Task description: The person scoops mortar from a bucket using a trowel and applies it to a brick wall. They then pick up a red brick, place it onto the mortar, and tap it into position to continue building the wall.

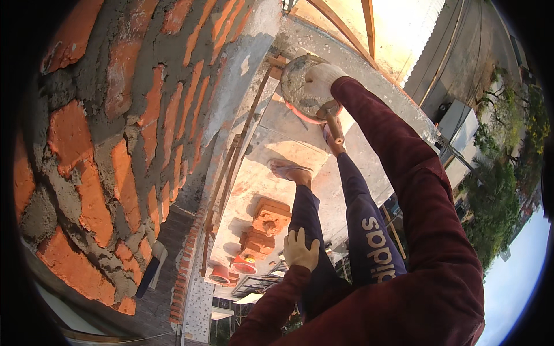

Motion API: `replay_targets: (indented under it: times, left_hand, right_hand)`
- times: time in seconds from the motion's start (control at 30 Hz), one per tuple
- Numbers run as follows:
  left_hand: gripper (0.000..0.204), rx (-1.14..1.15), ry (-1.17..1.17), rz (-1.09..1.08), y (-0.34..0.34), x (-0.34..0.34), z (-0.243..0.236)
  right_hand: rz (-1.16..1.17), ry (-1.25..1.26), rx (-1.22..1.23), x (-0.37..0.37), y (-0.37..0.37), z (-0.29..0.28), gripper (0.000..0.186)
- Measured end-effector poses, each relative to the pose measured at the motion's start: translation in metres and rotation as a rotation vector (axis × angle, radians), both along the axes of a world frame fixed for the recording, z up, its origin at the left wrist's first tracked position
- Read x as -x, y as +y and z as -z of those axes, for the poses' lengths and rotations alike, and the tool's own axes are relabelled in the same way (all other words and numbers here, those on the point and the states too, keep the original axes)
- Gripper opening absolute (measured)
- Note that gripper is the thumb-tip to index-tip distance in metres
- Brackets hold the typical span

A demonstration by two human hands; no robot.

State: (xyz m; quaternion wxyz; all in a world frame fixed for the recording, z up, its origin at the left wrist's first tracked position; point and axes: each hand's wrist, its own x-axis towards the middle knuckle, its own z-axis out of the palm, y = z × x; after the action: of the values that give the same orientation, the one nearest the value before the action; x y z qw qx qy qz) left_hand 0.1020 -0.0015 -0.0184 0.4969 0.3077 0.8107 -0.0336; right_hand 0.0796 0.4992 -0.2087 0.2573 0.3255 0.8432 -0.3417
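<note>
My left hand [301,250], in a pale work glove, rests on my left leg near the knee with its fingers spread. My right hand [324,79], in a similar glove, is down at the grey mortar [297,86] in a round bucket with an orange rim [314,120]. Its fingers look curled; whatever they hold is hidden. Beside it a trowel [334,128] with a wooden handle leans at the near edge of the bucket, its blade against the mortar, with no hand on it.
An orange brick wall [86,167] with rough mortar joints rises on the left. Several loose bricks [271,218] lie on the concrete floor [294,144] near my sandalled left foot [290,170]. Wooden strips [231,161] run along the wall side. At right, past the slab edge, are trees [496,179] and a road.
</note>
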Motion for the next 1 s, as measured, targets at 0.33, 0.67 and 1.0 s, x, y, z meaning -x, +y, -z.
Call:
replay_targets:
  times: [0.33,0.67,1.0]
  left_hand:
    - [0.066,0.023,-0.028,-0.012,0.007,-0.006,0.0]
    - [0.066,0.038,-0.011,0.002,-0.001,-0.008,0.0]
    - [0.063,-0.01,-0.047,0.03,-0.015,-0.008,0.007]
  right_hand:
    - [0.817,-0.294,-0.112,-0.09,-0.09,0.027,0.065]
    - [0.397,-0.407,0.199,-0.087,-0.138,-0.008,0.041]
    - [0.345,-0.301,-0.216,-0.127,-0.099,0.025,0.029]
